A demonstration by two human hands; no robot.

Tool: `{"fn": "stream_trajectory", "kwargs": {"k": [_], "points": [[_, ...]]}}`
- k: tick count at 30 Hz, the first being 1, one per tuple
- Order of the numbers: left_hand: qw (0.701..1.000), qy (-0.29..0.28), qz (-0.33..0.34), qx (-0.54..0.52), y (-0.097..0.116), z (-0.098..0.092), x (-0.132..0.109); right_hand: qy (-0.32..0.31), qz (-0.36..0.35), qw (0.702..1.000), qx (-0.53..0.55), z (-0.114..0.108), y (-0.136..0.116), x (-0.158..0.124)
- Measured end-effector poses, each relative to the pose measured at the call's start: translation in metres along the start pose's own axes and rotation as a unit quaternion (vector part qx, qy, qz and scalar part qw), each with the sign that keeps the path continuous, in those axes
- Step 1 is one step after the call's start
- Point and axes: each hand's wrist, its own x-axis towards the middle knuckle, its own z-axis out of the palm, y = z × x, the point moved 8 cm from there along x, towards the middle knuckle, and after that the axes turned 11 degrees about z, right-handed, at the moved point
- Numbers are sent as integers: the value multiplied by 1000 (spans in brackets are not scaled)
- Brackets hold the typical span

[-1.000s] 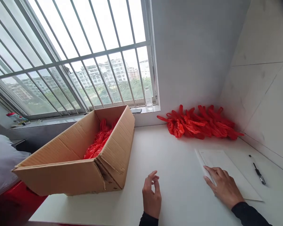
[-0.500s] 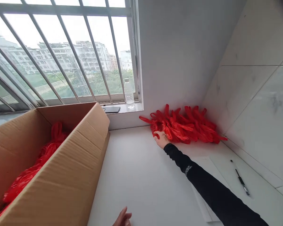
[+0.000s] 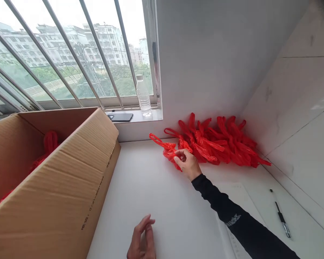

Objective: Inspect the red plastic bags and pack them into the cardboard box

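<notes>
My right hand (image 3: 189,166), in a black sleeve (image 3: 232,212), has its thumb and fingers closed on a red plastic bag (image 3: 169,150) at the near left of a heap. This bag is bunched up, and its handle loop points to the upper left. Several more red plastic bags (image 3: 221,142) lie heaped against the wall, just beyond the hand. Low in the picture, my left hand (image 3: 142,237) is over the white tabletop (image 3: 151,190), fingers loosely bent and apart, with nothing in them.
At the left stands a big open cardboard box (image 3: 70,187) with red bags (image 3: 50,144) inside. A water bottle (image 3: 143,97) and a phone (image 3: 121,117) rest on the sill of the barred window. Paper (image 3: 233,196) and a pen (image 3: 283,220) lie at the right.
My right hand has drawn one red bag away from the heap, leftward and nearer. My left hand has come further up into view. The camera view has shifted.
</notes>
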Motion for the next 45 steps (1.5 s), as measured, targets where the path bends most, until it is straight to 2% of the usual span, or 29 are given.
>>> {"fn": "stream_trajectory", "kwargs": {"k": [2, 3, 6, 9, 12, 14, 16, 19, 22, 25, 26, 28, 32, 34, 36, 38, 41, 43, 45], "points": [[995, -65, -28, -68, 5, 19, 1, -32, 6, 999, 26, -12, -2, -34], [992, -76, -45, -91, 7, 23, 1, -54, 12, 998, 42, -16, -2, -51], [992, -63, -53, -100, 15, 22, 3, -139, 49, 984, 97, -23, 4, -98], [996, -74, 28, -51, 37, 15, 9, -201, 84, 968, 128, -25, 11, -133], [972, -173, 157, -25, 64, 22, 8, -225, 93, 963, 117, -26, 16, -155], [951, -223, 209, -37, 75, 26, 4, -224, 96, 965, 94, -27, 19, -163], [953, -218, 204, -46, 76, 23, 2, -208, 101, 971, 62, -30, 24, -168], [976, -179, 115, -45, 63, 17, 2, -177, 102, 979, 20, -35, 30, -174], [981, -183, 27, -57, 48, 17, -3, -160, 89, 983, 0, -38, 31, -179], [979, -188, 1, -81, 43, 17, -6, -143, 71, 987, -26, -39, 27, -183], [979, -189, 14, -79, 45, 17, -5, -137, 65, 988, -38, -39, 25, -184], [975, -201, 79, -54, 57, 17, -3, -124, 49, 989, -64, -38, 21, -185], [934, -261, 242, 5, 90, 28, -8, -128, 26, 989, -70, -32, 14, -187], [926, -266, 267, 12, 95, 31, -9, -137, 28, 988, -64, -29, 15, -188], [942, -234, 239, 11, 91, 27, -3, -130, 41, 988, -69, -31, 18, -187], [968, -196, 158, 7, 80, 22, 7, -103, 35, 990, -88, -38, 17, -186], [976, -205, 38, -68, 71, 27, 15, -93, -18, 991, -94, -41, 5, -185], [961, -241, 8, -136, 77, 37, 17, -151, -10, 987, -61, -30, 3, -184], [955, -247, 10, -162, 82, 41, 21, -212, 30, 977, -14, -18, 5, -182]]}}
